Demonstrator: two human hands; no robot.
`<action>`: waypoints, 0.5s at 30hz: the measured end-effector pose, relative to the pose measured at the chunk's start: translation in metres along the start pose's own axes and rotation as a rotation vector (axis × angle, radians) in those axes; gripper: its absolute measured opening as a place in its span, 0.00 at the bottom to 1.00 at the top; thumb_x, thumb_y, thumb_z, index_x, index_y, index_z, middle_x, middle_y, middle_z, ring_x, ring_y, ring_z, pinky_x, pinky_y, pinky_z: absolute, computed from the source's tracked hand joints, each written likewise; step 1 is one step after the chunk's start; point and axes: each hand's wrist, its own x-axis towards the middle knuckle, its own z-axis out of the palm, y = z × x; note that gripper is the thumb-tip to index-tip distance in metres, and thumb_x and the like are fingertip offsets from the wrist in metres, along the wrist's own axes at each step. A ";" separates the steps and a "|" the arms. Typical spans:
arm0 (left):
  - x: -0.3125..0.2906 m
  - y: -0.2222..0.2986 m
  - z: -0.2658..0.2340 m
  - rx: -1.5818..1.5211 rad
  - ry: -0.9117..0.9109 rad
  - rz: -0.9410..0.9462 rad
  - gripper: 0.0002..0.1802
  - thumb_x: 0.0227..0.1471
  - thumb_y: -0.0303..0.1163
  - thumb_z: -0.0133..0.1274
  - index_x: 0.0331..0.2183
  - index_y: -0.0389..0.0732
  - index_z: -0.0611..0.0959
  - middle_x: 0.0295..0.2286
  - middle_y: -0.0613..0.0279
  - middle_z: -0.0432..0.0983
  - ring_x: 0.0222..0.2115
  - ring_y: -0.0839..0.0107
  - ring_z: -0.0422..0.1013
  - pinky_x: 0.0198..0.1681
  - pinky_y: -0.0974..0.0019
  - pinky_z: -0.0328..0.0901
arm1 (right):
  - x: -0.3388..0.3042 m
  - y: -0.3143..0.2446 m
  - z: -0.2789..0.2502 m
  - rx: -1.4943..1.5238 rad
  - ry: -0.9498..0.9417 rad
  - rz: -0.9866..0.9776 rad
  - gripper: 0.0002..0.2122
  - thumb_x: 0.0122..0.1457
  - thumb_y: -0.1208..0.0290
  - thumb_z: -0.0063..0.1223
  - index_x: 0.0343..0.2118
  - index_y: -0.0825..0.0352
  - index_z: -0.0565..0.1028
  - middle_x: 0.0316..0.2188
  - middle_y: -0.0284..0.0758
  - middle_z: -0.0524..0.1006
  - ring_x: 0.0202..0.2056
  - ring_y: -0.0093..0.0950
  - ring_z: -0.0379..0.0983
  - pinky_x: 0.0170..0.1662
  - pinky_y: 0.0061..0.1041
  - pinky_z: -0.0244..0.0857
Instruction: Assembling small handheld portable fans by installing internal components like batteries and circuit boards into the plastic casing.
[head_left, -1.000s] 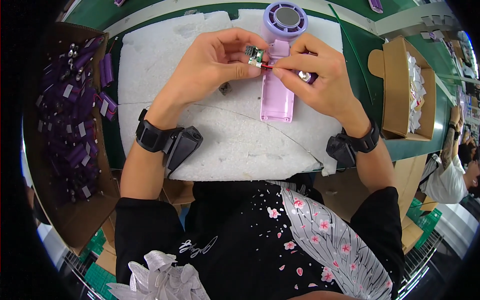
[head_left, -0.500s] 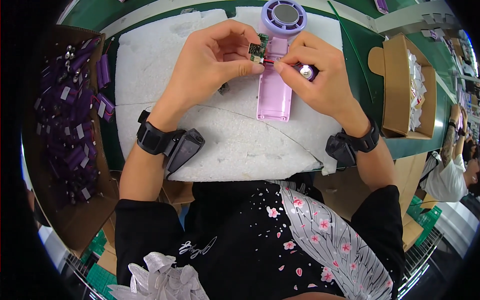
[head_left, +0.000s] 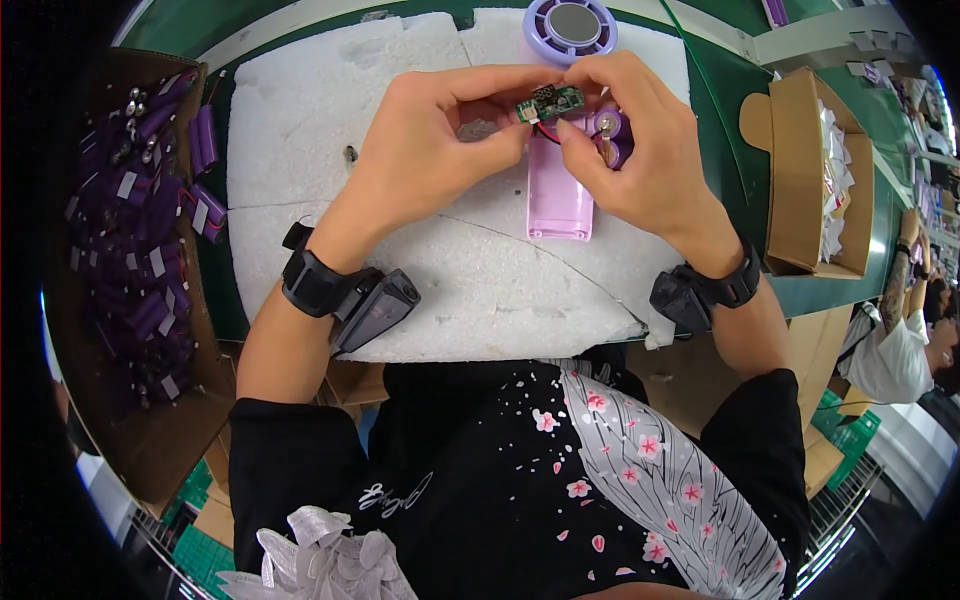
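My left hand (head_left: 430, 140) pinches a small green circuit board (head_left: 550, 104) between thumb and fingers. My right hand (head_left: 645, 140) curls round a purple battery pack (head_left: 612, 124), with its silver ends showing, and its fingertips reach the board's right end. A short red and black wire (head_left: 546, 132) hangs below the board; its far end is hidden by my fingers. Beneath both hands lies a pink handheld-fan casing (head_left: 560, 200), its hollow side up. The round purple fan head (head_left: 572, 27) is at its far end.
White foam sheet (head_left: 420, 290) covers the work surface. On the left, a cardboard box (head_left: 190, 440) holds many purple battery packs, with a few packs (head_left: 207, 212) beside it. At right stands a cardboard box (head_left: 797, 190) of white pieces. Another person (head_left: 895, 350) is at far right.
The circuit board has turned from upright to nearly level and moved right. Both hands have drawn together, and the right fingers now reach the board. The casing has shifted slightly right.
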 end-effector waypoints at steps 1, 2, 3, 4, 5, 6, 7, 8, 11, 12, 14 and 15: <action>0.000 -0.002 0.001 0.003 0.022 0.020 0.21 0.45 0.19 0.53 0.46 0.32 0.80 0.35 0.61 0.79 0.33 0.79 0.72 0.42 0.73 0.69 | 0.000 0.000 0.000 -0.018 -0.004 -0.024 0.13 0.47 0.77 0.61 0.37 0.68 0.73 0.30 0.36 0.74 0.28 0.29 0.73 0.31 0.24 0.67; 0.000 -0.004 0.003 0.005 0.045 0.041 0.21 0.45 0.19 0.53 0.45 0.32 0.80 0.35 0.61 0.79 0.33 0.79 0.72 0.42 0.73 0.69 | 0.001 0.000 0.000 -0.037 -0.007 -0.048 0.14 0.46 0.77 0.62 0.37 0.67 0.73 0.31 0.36 0.74 0.29 0.30 0.73 0.32 0.23 0.68; 0.000 -0.005 0.004 0.007 0.067 0.062 0.21 0.45 0.20 0.54 0.45 0.32 0.80 0.35 0.61 0.79 0.33 0.79 0.73 0.41 0.74 0.69 | 0.001 0.000 0.000 -0.038 -0.009 -0.048 0.14 0.46 0.77 0.62 0.37 0.67 0.73 0.31 0.36 0.74 0.29 0.30 0.73 0.32 0.23 0.68; 0.000 -0.005 0.003 0.005 0.068 0.062 0.21 0.45 0.20 0.54 0.45 0.32 0.80 0.35 0.61 0.79 0.33 0.79 0.73 0.41 0.74 0.69 | 0.001 0.001 0.000 -0.042 -0.001 -0.053 0.14 0.46 0.77 0.62 0.37 0.67 0.73 0.31 0.36 0.74 0.29 0.30 0.73 0.33 0.23 0.68; 0.000 -0.004 0.003 0.021 0.072 0.059 0.20 0.46 0.20 0.54 0.44 0.32 0.81 0.35 0.60 0.79 0.33 0.78 0.73 0.41 0.74 0.69 | 0.002 0.002 0.000 -0.045 0.006 -0.058 0.14 0.45 0.77 0.62 0.37 0.67 0.73 0.30 0.36 0.74 0.29 0.29 0.74 0.33 0.23 0.68; 0.000 -0.004 0.003 0.037 0.076 0.057 0.19 0.46 0.20 0.54 0.44 0.32 0.81 0.35 0.60 0.79 0.33 0.78 0.74 0.40 0.74 0.70 | 0.002 0.003 0.000 -0.048 0.014 -0.063 0.15 0.45 0.77 0.62 0.37 0.67 0.73 0.30 0.36 0.74 0.29 0.29 0.74 0.33 0.23 0.68; 0.000 -0.004 0.003 0.054 0.080 0.054 0.18 0.46 0.20 0.55 0.43 0.32 0.82 0.35 0.60 0.80 0.33 0.77 0.74 0.39 0.74 0.70 | 0.001 0.003 0.000 -0.048 0.013 -0.063 0.15 0.45 0.77 0.62 0.37 0.67 0.73 0.30 0.36 0.74 0.29 0.29 0.74 0.33 0.23 0.68; 0.000 -0.004 0.003 0.053 0.081 0.053 0.18 0.46 0.20 0.55 0.43 0.32 0.82 0.35 0.60 0.80 0.33 0.77 0.74 0.39 0.74 0.70 | 0.001 0.004 0.001 -0.047 0.018 -0.059 0.15 0.44 0.77 0.63 0.37 0.67 0.73 0.30 0.36 0.75 0.29 0.29 0.74 0.33 0.23 0.68; -0.001 -0.004 0.004 0.068 0.103 0.024 0.16 0.46 0.21 0.56 0.41 0.33 0.83 0.34 0.59 0.80 0.32 0.77 0.75 0.37 0.75 0.70 | 0.001 0.006 0.002 -0.046 0.027 -0.051 0.15 0.43 0.77 0.64 0.36 0.67 0.73 0.30 0.36 0.75 0.30 0.29 0.74 0.33 0.23 0.68; -0.001 -0.004 0.004 0.067 0.104 0.023 0.16 0.46 0.21 0.56 0.41 0.33 0.83 0.34 0.59 0.80 0.32 0.77 0.75 0.37 0.75 0.70 | 0.002 0.006 0.001 -0.056 0.028 -0.050 0.15 0.43 0.77 0.65 0.35 0.68 0.74 0.30 0.36 0.75 0.30 0.29 0.74 0.33 0.22 0.68; -0.001 -0.005 0.006 0.068 0.127 0.016 0.14 0.46 0.21 0.56 0.39 0.33 0.84 0.33 0.59 0.80 0.30 0.77 0.76 0.36 0.75 0.70 | 0.002 0.006 0.000 -0.076 0.030 -0.051 0.15 0.42 0.76 0.66 0.34 0.68 0.74 0.30 0.35 0.75 0.30 0.29 0.74 0.33 0.22 0.68; -0.001 -0.005 0.006 0.069 0.138 0.012 0.14 0.45 0.21 0.56 0.38 0.33 0.84 0.32 0.59 0.80 0.30 0.77 0.76 0.35 0.76 0.70 | 0.003 0.007 0.001 -0.076 0.029 -0.050 0.15 0.42 0.76 0.66 0.34 0.68 0.74 0.30 0.35 0.75 0.30 0.29 0.74 0.33 0.22 0.68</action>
